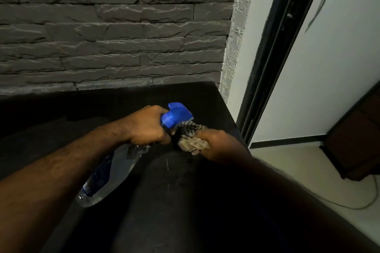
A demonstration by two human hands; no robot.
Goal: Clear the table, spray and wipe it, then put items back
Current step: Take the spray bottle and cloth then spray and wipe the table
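Spray bottle [111,170], clear plastic with a blue label and blue trigger head [176,115], gripped at the neck by fingers [162,139] of the left hand [148,127], wrapped closed around it just under the head; body tilted back toward the wearer, hanging above the near part of the bench, nozzle aimed away and to the right. Crumpled cloth [191,135], striped dark and pale above and beige below, bunched tight in the closed fingers [195,151] of the right hand [218,144], pressed right against the trigger head. Beneath both, dark matt bench [185,201], nothing visible on the part in view, pushed against a grey stacked-stone wall [115,33]. Clearing apparently done; spraying or wetting the cloth seemingly in hand, wiping not yet begun. Next, probably: squeeze the trigger over cloth or surface, set the bottle off the bench, then press the cloth flat and sweep from the wall edge toward the near edge
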